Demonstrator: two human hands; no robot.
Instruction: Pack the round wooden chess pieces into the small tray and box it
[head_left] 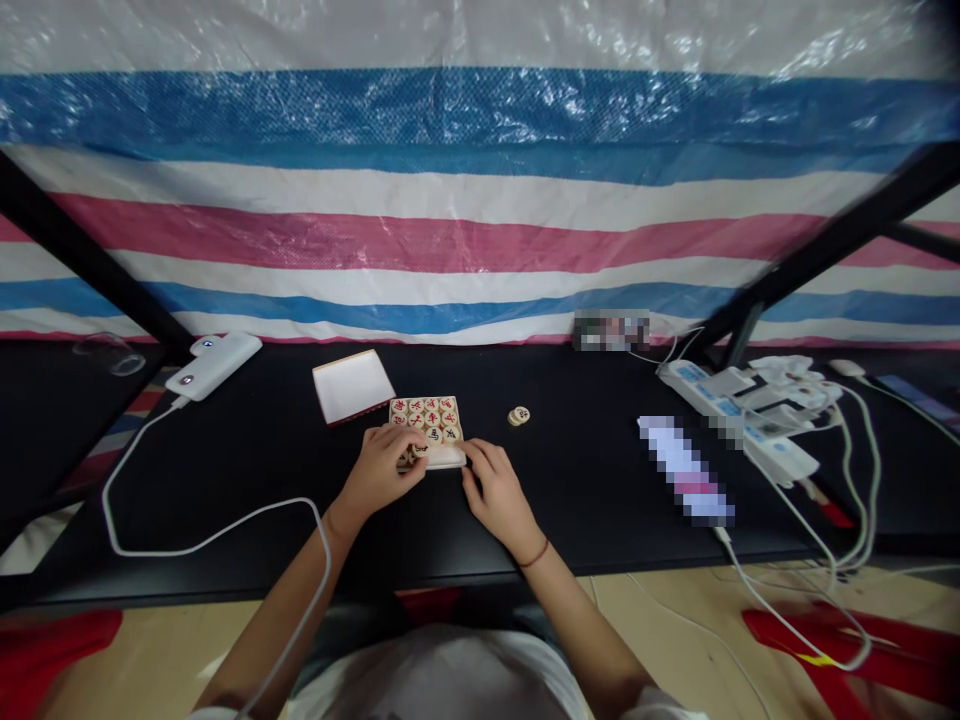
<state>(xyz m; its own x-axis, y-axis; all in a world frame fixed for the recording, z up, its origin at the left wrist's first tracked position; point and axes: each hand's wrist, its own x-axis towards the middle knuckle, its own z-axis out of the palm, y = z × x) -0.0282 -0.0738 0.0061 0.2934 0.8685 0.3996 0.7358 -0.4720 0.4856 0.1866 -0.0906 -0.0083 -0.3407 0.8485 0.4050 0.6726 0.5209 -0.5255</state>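
A small box [448, 458] of round Chinese chess pieces stands in front of me, with red-marked pieces in its far rows and black-marked ones nearer. Bare white shows at its near right corner. My left hand [382, 468] reaches over the near left part of the box, thumb and fingers pinched on a black-marked chess piece [421, 450]. Its fingers hide some pieces underneath. At the box's right edge, my right hand [496, 492] touches the side with its fingertips, fingers a little apart and holding nothing. Farther right lie a couple of stacked chess pieces [519, 415].
The box lid [352, 386] lies open side up behind my left hand. A white power bank [214, 366] trails a cable [202, 545] across the left of the black table [585, 500]. On the right are a blurred phone [686, 470] and a power strip [739, 420] with chargers.
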